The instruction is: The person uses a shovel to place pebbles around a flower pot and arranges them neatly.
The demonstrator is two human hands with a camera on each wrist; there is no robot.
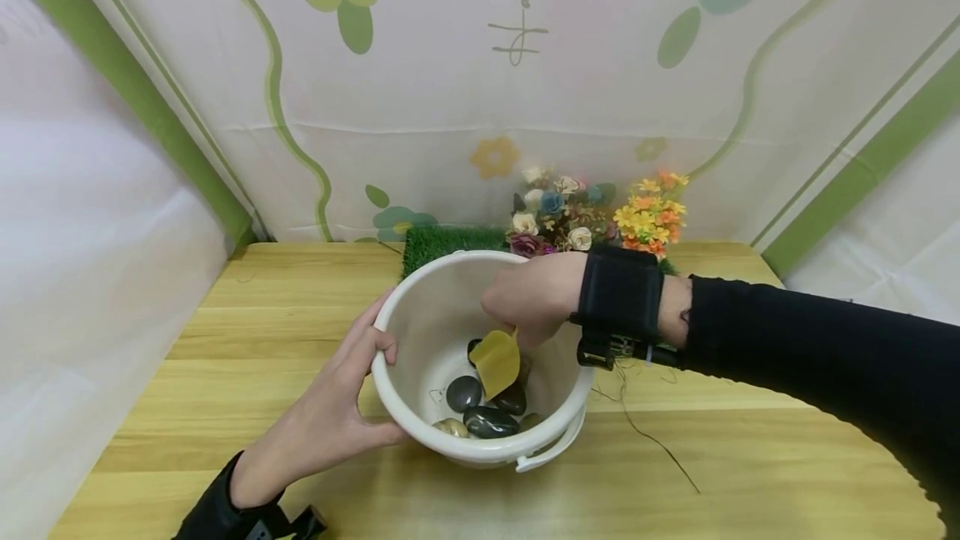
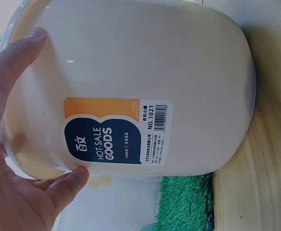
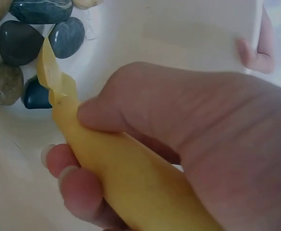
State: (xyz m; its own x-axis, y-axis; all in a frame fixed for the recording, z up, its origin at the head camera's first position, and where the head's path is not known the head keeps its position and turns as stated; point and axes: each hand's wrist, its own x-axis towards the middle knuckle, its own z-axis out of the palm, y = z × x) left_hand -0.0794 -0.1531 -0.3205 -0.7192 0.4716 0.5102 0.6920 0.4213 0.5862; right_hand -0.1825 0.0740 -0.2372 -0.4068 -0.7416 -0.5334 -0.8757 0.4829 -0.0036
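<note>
A white bucket [image 1: 392, 407] stands at the middle of the table, its mouth toward the head camera. My left hand [image 1: 330, 415] grips its rim on the left, fingertips over the edge and thumb along the outer wall. Inside it, my right hand [image 1: 538, 290] holds a yellow trowel [image 1: 497, 363] by its thick handle, blade pointing down. In the right wrist view the thumb lies along the handle [image 3: 131, 168] and the fingers curl beneath. Several smooth dark and tan stones [image 1: 491, 422] lie on the bucket floor around the blade tip, which overlaps a dark stone [image 3: 21, 42].
Behind the bucket lies a green grass mat [image 1: 453, 242] with mixed flowers [image 1: 551, 211] and yellow-orange flowers [image 1: 651, 211]. The bucket's handle [image 1: 553, 447] hangs at the front right. A thin dark strand [image 1: 660, 444] lies on the wooden table [image 1: 750, 457]. A printed curtain [image 1: 450, 82] backs the table.
</note>
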